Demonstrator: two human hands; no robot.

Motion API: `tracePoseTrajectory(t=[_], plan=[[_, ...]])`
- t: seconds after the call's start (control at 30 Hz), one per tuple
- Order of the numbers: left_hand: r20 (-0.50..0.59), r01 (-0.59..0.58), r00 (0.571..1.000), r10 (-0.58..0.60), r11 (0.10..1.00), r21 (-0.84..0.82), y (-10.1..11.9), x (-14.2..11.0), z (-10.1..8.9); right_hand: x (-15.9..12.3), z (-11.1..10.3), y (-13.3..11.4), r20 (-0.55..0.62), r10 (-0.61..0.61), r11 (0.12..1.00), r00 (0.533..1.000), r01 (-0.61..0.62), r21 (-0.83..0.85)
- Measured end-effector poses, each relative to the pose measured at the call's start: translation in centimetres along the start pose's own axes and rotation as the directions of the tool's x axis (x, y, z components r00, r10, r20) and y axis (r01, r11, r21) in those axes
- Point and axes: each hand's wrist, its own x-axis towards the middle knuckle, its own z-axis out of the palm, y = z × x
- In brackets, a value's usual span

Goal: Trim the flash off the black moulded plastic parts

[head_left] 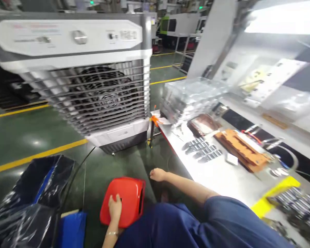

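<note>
A red plastic stool stands on the green floor below me. My left hand, with a bracelet on its wrist, rests on the seat's near left side, fingers curled at a small slot in the seat. My right hand reaches out to the left over the floor, just beyond the stool's far edge and beside the metal workbench. Its fingers are curled in, and I see nothing in them. My blue clothing fills the bottom of the view.
A large grey air cooler stands on the floor ahead. Black and blue plastic bags lie at the lower left. The workbench carries rows of small dark parts, an orange-brown fixture, stacked clear trays and yellow tape.
</note>
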Motion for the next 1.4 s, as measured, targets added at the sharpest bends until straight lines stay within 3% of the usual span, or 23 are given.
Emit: tracePoseTrajectory(t=[0.13, 0.23, 0.37, 0.47, 0.67, 0.73, 0.87, 1.0, 1.13, 1.27, 1.4], plan=[[0.006, -0.187, 0.982, 0.187, 0.982, 0.002, 11.5, 1.8, 10.0, -3.9, -8.5, 6.3, -0.196, -0.002, 0.999, 0.981, 0.009, 0.038], [0.06, -0.339, 0.938, 0.342, 0.939, -0.06, 18.1, 1.8, 14.3, -5.5, -14.7, 9.4, -0.373, -0.001, 0.998, 0.928, 0.024, 0.056], [0.101, -0.427, 0.889, 0.447, 0.888, -0.17, 25.0, 2.2, 17.0, -6.4, -22.5, 12.4, -0.587, 0.01, 0.998, 0.809, 0.033, 0.062], [0.135, -0.434, 0.865, 0.484, 0.855, -0.283, 30.7, 3.2, 18.2, -6.6, -28.6, 13.9, -0.72, 0.023, 0.999, 0.693, 0.001, 0.032], [0.22, -0.361, 0.812, 0.54, 0.762, -0.538, 44.9, 7.0, 21.4, -4.3, -40.1, 16.4, -0.892, 0.02, 0.991, 0.452, -0.128, -0.042], [0.259, -0.311, 0.792, 0.553, 0.73, -0.608, 49.6, 8.6, 22.6, -2.8, -42.8, 17.1, -0.896, -0.022, 0.966, 0.444, -0.22, -0.133], [0.376, -0.17, 0.742, 0.555, 0.698, -0.696, 57.0, 11.2, 24.5, -0.1, -45.1, 18.2, -0.83, -0.044, 0.909, 0.557, -0.323, -0.265], [0.537, -0.022, 0.648, 0.541, 0.717, -0.696, 60.5, 12.8, 25.8, 1.1, -45.2, 19.0, -0.803, 0.019, 0.884, 0.596, -0.385, -0.265], [0.629, 0.068, 0.563, 0.536, 0.729, -0.681, 61.2, 13.7, 26.9, 1.2, -45.4, 19.5, -0.805, 0.066, 0.88, 0.59, -0.415, -0.232], [0.659, 0.115, 0.529, 0.535, 0.724, -0.68, 61.2, 14.0, 27.5, 1.2, -45.9, 20.0, -0.814, 0.048, 0.907, 0.578, -0.366, -0.206], [0.664, 0.14, 0.527, 0.53, 0.717, -0.683, 61.1, 14.0, 27.7, 1.1, -46.3, 20.5, -0.834, 0.032, 0.934, 0.55, -0.313, -0.171]])
